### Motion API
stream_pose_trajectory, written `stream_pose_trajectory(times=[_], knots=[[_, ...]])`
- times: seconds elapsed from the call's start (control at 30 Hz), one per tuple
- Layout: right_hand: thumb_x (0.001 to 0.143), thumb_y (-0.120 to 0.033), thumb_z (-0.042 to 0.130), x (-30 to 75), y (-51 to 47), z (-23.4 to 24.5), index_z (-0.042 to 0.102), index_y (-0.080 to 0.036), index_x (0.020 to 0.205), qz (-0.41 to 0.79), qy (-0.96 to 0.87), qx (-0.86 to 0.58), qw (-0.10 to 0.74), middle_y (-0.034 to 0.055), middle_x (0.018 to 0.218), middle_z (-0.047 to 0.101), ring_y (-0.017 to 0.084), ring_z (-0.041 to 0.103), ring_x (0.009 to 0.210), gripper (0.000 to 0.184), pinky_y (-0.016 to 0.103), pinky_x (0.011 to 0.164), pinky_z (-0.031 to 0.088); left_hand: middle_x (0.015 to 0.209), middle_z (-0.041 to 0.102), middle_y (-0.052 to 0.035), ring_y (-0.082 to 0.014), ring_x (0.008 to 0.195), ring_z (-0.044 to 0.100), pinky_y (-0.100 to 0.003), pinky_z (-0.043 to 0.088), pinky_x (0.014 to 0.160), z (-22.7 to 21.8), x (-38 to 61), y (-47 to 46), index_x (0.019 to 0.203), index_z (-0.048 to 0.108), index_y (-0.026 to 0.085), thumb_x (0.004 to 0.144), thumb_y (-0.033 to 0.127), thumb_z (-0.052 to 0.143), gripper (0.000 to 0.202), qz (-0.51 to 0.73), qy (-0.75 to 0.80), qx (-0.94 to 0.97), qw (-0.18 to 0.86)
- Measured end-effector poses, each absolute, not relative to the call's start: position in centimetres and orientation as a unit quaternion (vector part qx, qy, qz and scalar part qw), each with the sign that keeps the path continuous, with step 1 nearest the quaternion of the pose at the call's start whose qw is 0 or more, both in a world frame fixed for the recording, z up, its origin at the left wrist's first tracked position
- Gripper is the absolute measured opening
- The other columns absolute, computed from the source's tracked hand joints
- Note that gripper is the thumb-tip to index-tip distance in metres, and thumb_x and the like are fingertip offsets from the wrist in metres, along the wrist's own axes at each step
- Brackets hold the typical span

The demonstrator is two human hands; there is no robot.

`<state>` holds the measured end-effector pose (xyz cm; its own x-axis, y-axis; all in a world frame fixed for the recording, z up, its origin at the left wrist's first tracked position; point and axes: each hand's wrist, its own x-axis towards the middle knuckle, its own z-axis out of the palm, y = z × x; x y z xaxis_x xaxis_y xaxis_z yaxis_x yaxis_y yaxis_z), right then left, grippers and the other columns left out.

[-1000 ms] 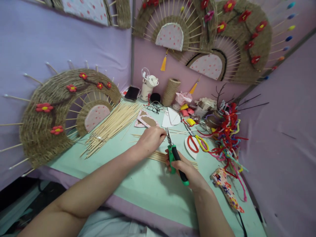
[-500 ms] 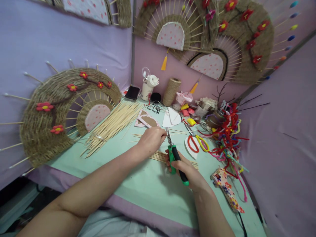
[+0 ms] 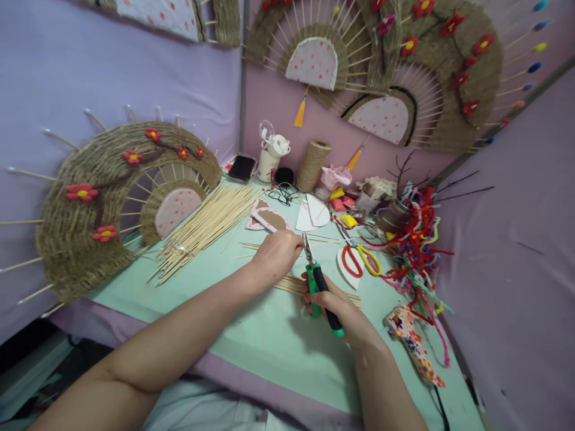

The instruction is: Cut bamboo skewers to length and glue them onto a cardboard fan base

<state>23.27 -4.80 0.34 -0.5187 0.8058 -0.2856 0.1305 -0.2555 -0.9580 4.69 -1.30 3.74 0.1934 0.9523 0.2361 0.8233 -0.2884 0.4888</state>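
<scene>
My right hand (image 3: 335, 302) is wrapped round pliers (image 3: 317, 281) with green and black handles, their metal jaws pointing up and away from me. Close beside the jaws, my left hand (image 3: 279, 254) is closed in a pinch; its fingers hide whatever is between them. Thin sticks lie on the table behind the left hand and to the right of the jaws. Under and between both hands a small row of bamboo sticks (image 3: 290, 284) rests on the mint-green tabletop (image 3: 251, 359). Farther left spreads a large pile of bamboo sticks (image 3: 209, 230).
Red-and-yellow-handled scissors (image 3: 353, 263) lie right of the pliers. A flower-patterned glue gun (image 3: 413, 344) is at the right edge, near tangled pipe cleaners (image 3: 415, 251). Twine spool (image 3: 313, 166), white bottle (image 3: 272, 158) and phone (image 3: 241, 168) stand behind. A twine-wrapped fan (image 3: 76, 233) leans left.
Both hands and the pliers hold nearly the same position. The view has shifted very slightly.
</scene>
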Motion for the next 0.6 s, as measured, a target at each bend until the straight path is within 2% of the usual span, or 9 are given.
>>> stream_pose_trajectory(times=[0.27,0.6], knots=[[0.075,-0.027,0.053,23.2,-4.9,0.7,0.055,-0.021,0.101,0.671,-0.559,-0.423,0.243,0.0006,0.086,0.053,0.016,0.048,0.072,0.026,0.029,0.064,0.038,0.081,0.070,-0.0078,-0.0202,0.079,0.063,-0.027,0.042,0.069,3.5,4.9,-1.2,0.082,0.073,0.017,0.083,0.013,0.046,0.027,0.236,0.585,0.767,0.117],[0.065,-0.028,0.061,22.9,-4.8,0.3,0.053,-0.020,0.089,0.744,-0.441,-0.420,0.274,-0.0012,0.076,0.047,0.012,0.041,0.063,0.026,0.024,0.052,0.034,0.086,0.070,-0.0094,-0.0228,0.085,0.063,-0.030,0.043,0.071,2.6,5.8,-0.5,0.084,0.073,0.016,0.084,0.013,0.044,0.028,0.200,0.584,0.779,0.106]])
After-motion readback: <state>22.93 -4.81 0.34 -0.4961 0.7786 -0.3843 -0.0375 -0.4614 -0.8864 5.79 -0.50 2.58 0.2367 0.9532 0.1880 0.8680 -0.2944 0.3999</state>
